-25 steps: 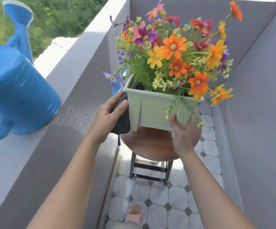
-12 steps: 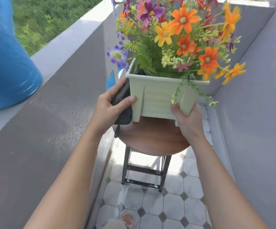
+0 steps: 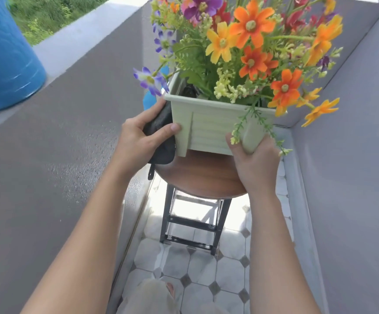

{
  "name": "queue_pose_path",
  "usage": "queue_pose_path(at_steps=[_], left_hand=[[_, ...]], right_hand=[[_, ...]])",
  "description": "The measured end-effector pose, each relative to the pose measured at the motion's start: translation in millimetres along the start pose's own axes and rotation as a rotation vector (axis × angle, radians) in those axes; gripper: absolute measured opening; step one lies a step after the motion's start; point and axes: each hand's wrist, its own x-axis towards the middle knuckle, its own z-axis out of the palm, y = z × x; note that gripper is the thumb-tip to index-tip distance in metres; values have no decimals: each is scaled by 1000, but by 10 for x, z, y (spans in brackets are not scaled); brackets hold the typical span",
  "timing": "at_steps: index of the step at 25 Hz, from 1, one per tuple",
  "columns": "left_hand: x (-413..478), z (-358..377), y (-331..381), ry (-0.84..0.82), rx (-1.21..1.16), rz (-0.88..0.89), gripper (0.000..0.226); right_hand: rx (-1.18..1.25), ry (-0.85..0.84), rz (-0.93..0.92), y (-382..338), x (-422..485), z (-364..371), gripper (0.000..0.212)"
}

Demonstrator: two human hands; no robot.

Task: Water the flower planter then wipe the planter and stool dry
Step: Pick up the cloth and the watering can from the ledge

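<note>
Narrow tiled balcony, grey walls. Planter (image 3: 208,128) on round wooden stool (image 3: 197,175). Left hand (image 3: 138,141) presses dark cloth (image 3: 161,137) to planter's side; right hand (image 3: 255,162) grips its near corner. Blue watering can (image 3: 4,62) on ledge, cut off.

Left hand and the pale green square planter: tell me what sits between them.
In the head view, a dark grey cloth is pressed between the left hand and the left side wall of the pale green square planter.

- Home balcony, narrow: grey parapet wall (image 3: 54,155) w/ greenery (image 3: 54,14) beyond.
- Octagon-pattern floor tiles (image 3: 206,268).
- Blue watering can (image 3: 4,60), prob.; only partly in frame.
</note>
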Motion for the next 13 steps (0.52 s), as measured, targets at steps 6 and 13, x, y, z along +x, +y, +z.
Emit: queue_pose_path(at_steps=[6,13], left_hand=[[-6,-36,-58,3,15,-21,62],[-61,-36,19,-10,2,9,39]], right_hand=[[115,-70,-18,2,-52,13,34],[87,-59,3,-120,-94,-2,38]])
